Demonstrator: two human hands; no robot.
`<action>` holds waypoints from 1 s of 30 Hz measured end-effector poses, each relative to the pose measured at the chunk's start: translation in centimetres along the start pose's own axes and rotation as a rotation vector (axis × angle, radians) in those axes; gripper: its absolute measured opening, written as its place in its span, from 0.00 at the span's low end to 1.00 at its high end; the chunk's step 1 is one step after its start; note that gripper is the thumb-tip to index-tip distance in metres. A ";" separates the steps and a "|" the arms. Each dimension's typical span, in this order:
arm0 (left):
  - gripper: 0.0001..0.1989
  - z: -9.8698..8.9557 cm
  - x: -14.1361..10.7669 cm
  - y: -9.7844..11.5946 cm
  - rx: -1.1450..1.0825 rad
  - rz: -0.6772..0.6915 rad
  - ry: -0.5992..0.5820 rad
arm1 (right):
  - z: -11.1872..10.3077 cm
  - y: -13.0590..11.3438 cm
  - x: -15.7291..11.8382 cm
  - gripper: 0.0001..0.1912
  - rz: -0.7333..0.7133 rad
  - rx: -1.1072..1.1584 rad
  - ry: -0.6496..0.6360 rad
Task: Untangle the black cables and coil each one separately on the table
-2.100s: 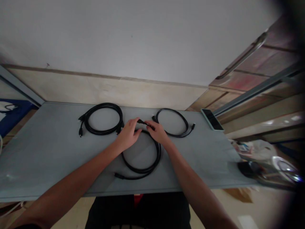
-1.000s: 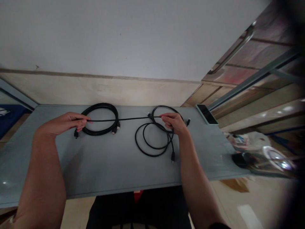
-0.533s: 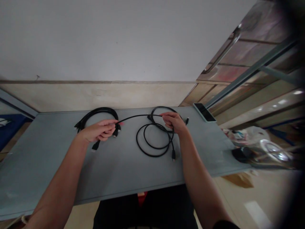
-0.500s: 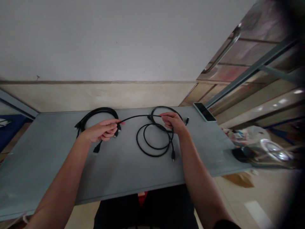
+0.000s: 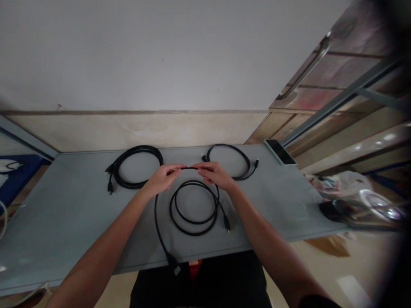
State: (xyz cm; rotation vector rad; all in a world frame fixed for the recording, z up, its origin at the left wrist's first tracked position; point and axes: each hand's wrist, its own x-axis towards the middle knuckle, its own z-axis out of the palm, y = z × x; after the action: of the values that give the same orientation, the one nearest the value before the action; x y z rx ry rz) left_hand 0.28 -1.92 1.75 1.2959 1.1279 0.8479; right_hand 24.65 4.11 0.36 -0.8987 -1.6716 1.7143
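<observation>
My left hand [image 5: 165, 177] and my right hand [image 5: 213, 173] face each other over the grey table [image 5: 86, 209], fingers pinched on a short stretch of black cable [image 5: 189, 168] between them. From my left hand the cable hangs toward me, its plug [image 5: 173, 264] at the table's front edge. Below my hands lie loops of the held cable [image 5: 194, 234], with another plug [image 5: 227, 223] to their right. A coiled black cable [image 5: 138, 148] rests at the back left, partly behind my left hand. Another looped black cable [image 5: 245, 158] lies behind my right hand.
A phone [image 5: 280, 152] lies at the table's back right corner. Beyond the right edge are a clear plastic bag [image 5: 353, 182] and a dark object [image 5: 334, 210]. A wall [image 5: 144, 128] stands behind the table; a blue surface [image 5: 22, 171] is at far left.
My hands have come closer together, shortening the stretch between them. The left plug now hangs lower, near the front edge. The held cable's loops have shifted toward me, apart from the back right cable.
</observation>
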 end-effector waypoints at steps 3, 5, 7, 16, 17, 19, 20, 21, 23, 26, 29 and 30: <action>0.25 -0.6 0.2 0.0 -0.023 -0.034 0.063 | -0.6 0.2 0.1 0.23 0.013 0.008 0.004; 0.24 -1.5 0.0 0.6 -0.094 -0.083 0.109 | -1.6 0.3 0.2 0.22 0.022 0.026 0.036; 0.22 -3.0 -0.4 1.4 -0.141 -0.110 0.169 | -2.8 0.2 0.1 0.21 0.027 0.051 0.088; 0.17 -10.8 -3.5 2.0 -0.193 -0.131 0.257 | -6.5 -0.2 -0.6 0.18 -0.035 0.095 0.264; 0.16 -11.2 -3.7 2.0 -0.202 -0.125 0.266 | -6.6 -0.1 -0.6 0.18 -0.046 0.105 0.278; 0.13 -11.6 -3.9 2.0 -0.223 -0.121 0.268 | -6.6 -0.1 -0.5 0.18 -0.061 0.131 0.299; 0.12 -11.6 -3.9 1.9 -0.236 -0.124 0.256 | -6.5 0.0 -0.4 0.18 -0.068 0.143 0.313; 0.12 -11.5 -3.9 1.9 -0.250 -0.128 0.239 | -6.5 0.0 -0.3 0.18 -0.073 0.154 0.330; 0.14 -11.1 -3.7 1.9 -0.275 -0.140 0.191 | -6.3 0.0 -0.2 0.18 -0.077 0.171 0.356; 0.17 -10.3 -3.4 2.0 -0.298 -0.140 0.133 | -6.0 -0.1 -0.2 0.19 -0.067 0.184 0.363; 0.19 -9.2 -3.0 2.2 -0.309 -0.097 0.131 | -5.5 -0.3 0.0 0.19 -0.086 0.182 0.384; 0.19 -8.7 -2.8 2.3 -0.310 -0.074 0.144 | -5.2 -0.3 0.0 0.18 -0.103 0.177 0.403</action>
State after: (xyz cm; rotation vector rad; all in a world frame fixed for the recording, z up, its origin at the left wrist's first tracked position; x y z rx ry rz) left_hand -8.56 -1.81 5.10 0.9446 1.0995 1.0285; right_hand 28.76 7.35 0.70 -0.9787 -1.2593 1.4675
